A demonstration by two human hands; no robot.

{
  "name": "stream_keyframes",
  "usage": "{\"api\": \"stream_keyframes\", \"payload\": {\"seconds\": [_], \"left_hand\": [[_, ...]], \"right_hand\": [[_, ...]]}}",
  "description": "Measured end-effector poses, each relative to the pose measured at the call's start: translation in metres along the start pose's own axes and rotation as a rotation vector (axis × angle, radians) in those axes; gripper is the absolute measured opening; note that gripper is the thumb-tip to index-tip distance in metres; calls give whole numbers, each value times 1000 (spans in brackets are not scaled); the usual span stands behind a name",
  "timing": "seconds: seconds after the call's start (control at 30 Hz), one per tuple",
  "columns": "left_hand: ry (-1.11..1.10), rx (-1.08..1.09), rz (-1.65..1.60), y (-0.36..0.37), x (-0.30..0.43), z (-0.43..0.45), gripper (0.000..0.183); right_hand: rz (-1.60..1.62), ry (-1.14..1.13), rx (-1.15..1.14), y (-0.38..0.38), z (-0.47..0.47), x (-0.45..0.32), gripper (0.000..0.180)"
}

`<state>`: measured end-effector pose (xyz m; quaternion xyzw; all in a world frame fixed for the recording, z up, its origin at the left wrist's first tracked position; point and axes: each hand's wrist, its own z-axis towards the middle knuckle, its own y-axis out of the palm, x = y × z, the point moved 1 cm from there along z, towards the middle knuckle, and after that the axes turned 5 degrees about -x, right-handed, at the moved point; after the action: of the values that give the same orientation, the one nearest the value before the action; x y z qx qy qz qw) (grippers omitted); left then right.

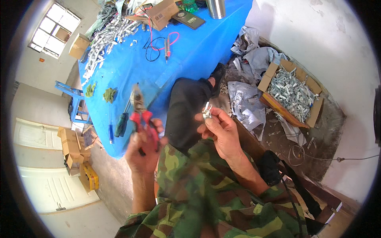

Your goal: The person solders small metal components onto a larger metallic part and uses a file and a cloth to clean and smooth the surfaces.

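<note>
My left hand (145,150) is closed around the red handles of combination pliers (137,102), whose metal jaws point up and away from me; hand and tool are blurred by motion. Between the thumb and fingers of my right hand (221,128) is a small whitish metal and plastic piece (207,112), held over my right side, apart from the pliers. A green-handled screwdriver (121,125) and a blue-handled screwdriver (110,133) lie on the blue table cover (128,68), left of the pliers. Two test probes (167,49) with red and black leads lie farther up.
White and grey strips (110,37) are heaped at the table's far left, beside an open cardboard box (159,13). A steel tumbler (216,9) stands at the far edge. On the floor at right are a carton of metal strips (291,92), plastic bags (248,101) and loose wire.
</note>
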<state>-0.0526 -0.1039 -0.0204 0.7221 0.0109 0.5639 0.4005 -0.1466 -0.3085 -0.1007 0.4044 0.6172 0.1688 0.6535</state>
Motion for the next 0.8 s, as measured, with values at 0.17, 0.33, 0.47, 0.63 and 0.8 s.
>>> {"api": "stream_keyframes", "payload": {"seconds": [0.17, 0.33, 0.47, 0.63, 0.8], "left_hand": [[-368, -111, 186, 21, -28, -17, 72], [-349, -76, 216, 33, -41, -23, 64], [-351, -89, 538, 32, -38, -20, 55], [-99, -201, 1190, 38, -28, -14, 51], [-91, -273, 1264, 40, -28, -13, 48]], "right_hand": [[-22, -70, 10, -5, 2, -5, 34], [-94, -75, 46, -10, 2, -13, 39], [-166, -71, 74, -9, -1, -18, 40], [-267, -100, 106, -5, -3, -27, 38], [-137, -63, 122, -8, -1, -24, 35]]}}
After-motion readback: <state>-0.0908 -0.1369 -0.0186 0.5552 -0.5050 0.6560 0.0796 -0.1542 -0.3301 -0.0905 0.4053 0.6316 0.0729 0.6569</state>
